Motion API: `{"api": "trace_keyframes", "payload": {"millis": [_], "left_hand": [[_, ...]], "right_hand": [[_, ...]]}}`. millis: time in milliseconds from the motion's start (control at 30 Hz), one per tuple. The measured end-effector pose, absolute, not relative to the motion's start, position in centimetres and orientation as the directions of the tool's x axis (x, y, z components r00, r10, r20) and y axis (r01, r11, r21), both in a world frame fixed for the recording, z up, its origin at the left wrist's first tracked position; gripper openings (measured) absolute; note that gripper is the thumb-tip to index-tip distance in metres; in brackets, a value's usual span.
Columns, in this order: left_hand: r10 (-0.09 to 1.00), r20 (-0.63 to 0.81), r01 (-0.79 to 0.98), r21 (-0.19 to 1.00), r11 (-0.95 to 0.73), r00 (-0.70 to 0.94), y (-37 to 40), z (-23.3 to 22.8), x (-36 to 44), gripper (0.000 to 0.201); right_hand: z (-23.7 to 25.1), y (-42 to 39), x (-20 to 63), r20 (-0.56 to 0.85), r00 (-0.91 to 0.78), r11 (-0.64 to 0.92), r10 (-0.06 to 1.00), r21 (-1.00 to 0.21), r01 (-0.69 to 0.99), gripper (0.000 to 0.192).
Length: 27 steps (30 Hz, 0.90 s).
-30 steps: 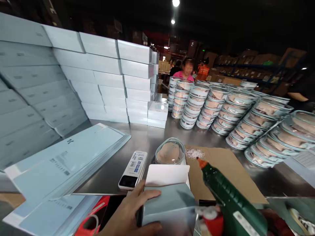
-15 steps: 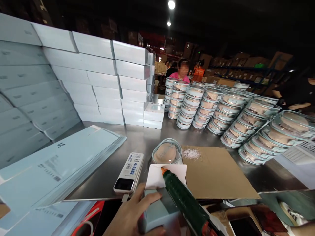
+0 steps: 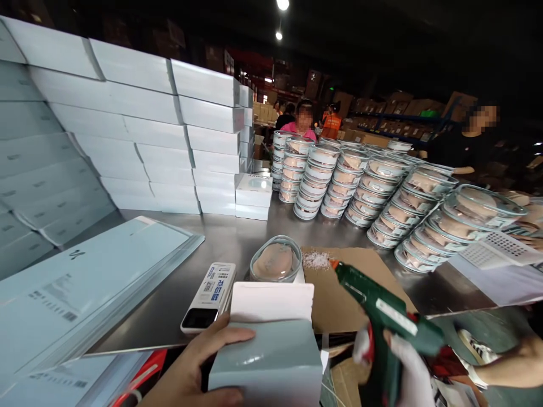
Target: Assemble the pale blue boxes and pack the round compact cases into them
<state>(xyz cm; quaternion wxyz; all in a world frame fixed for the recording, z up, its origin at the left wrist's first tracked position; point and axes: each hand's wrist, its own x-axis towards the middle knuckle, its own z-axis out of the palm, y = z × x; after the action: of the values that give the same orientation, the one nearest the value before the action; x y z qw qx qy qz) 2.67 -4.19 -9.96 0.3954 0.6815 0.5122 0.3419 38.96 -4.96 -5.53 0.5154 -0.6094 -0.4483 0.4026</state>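
At lower centre, the left hand (image 3: 190,367) clasps a smooth pale-blue carton (image 3: 267,362); the gloved right hand (image 3: 399,367) grips a green glue gun (image 3: 382,311) over bare brown cardboard (image 3: 339,294).

Left hand (image 3: 199,367) bare, fingers spread in a grip, right hand (image 3: 399,367) seemingly gloved, fingers curled closed

Matt paper box (image 3: 271,356), glossy plastic glue gun (image 3: 382,308)

The glue gun (image 3: 384,314) is dark green with an orange tip (a white label on its side). The box (image 3: 271,350) is pale grey-blue, its flap white. The cardboard (image 3: 339,294) is brown on a grey counter (image 3: 237,240).
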Motion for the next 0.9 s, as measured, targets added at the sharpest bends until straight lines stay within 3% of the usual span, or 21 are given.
{"api": "trace_keyframes", "payload": {"millis": [100,200,267,333,367,433,500,567,667,800,900], "left_hand": [[0.937,0.055,0.395,0.897,-0.197,0.344,-3.8,-11.2,1.7,0.068],[0.926,0.06,0.383,0.899,-0.213,0.373,-3.7,-11.7,1.5,0.066],[0.938,0.06,0.379,0.904,-0.196,0.343,-3.7,-11.8,1.7,0.063],[0.941,0.068,0.373,0.907,-0.196,0.33,-3.7,-11.7,1.9,0.059],[0.94,0.077,0.369,0.907,-0.205,0.333,-3.6,-11.6,2.2,0.058],[0.939,0.093,0.344,0.915,-0.212,0.331,-3.6,-11.2,2.8,0.055],[0.951,0.084,0.25,0.955,-0.163,0.298,-3.6,-10.6,3.6,0.051],[0.971,0.085,0.068,0.992,-0.102,0.224,-3.8,-9.9,4.4,0.05],[0.984,0.132,-0.101,0.988,-0.12,0.123,-4.0,-8.8,5.2,0.055],[0.934,0.19,0.066,0.973,-0.219,0.304,-3.4,-8.1,5.2,0.049],[0.892,0.222,0.159,0.939,-0.304,0.393,-3.0,-8.1,4.6,0.046]], "right_hand": [[-5.2,-1.5,41.3,-0.137,0.316,-0.163,0.939,-0.985,0.058,0.054],[-4.3,-0.6,43.3,-0.199,0.334,-0.257,0.922,-0.956,0.14,0.061],[-3.9,-1.9,43.3,-0.194,0.366,-0.28,0.91,-0.939,0.199,0.05],[-4.0,-3.8,41.5,-0.104,0.331,-0.175,0.938,-0.966,0.191,0.035],[-4.3,-4.7,40.0,-0.038,0.278,-0.086,0.96,-0.983,0.16,0.056],[-5.3,-6.1,36.3,0.08,0.094,0.075,0.992,-0.996,0.051,0.117],[-6.5,-6.6,33.2,0.082,-0.115,0.079,0.99,-0.996,-0.036,0.128],[-7.3,-6.5,31.6,0.09,-0.261,0.082,0.961,-0.996,-0.042,0.11],[-7.2,-6.0,31.7,0.185,-0.316,0.227,0.931,-0.969,0.1,0.084],[-5.4,-5.4,32.7,0.311,-0.438,0.442,0.843,-0.866,0.236,0.068],[-5.0,-5.2,32.6,0.277,-0.427,0.374,0.861,-0.914,0.16,0.047]]}}
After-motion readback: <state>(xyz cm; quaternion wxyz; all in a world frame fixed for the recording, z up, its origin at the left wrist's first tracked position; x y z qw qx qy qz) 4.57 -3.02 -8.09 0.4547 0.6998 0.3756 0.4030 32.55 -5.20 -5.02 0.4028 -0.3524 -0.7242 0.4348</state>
